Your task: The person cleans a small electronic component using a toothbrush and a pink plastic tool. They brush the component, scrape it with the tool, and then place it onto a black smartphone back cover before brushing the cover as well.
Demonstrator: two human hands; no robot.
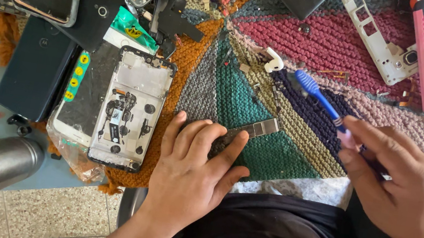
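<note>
Cleaning step, I'd judge: left hand presses flat, fingers together, pinning a small circuit board on the knitted mat near centre, right hand pinches a blue toothbrush w/ bristles far-left of board; next needs bristles brought onto board.

flat circuit board on mat, blue toothbrush tilted
</note>
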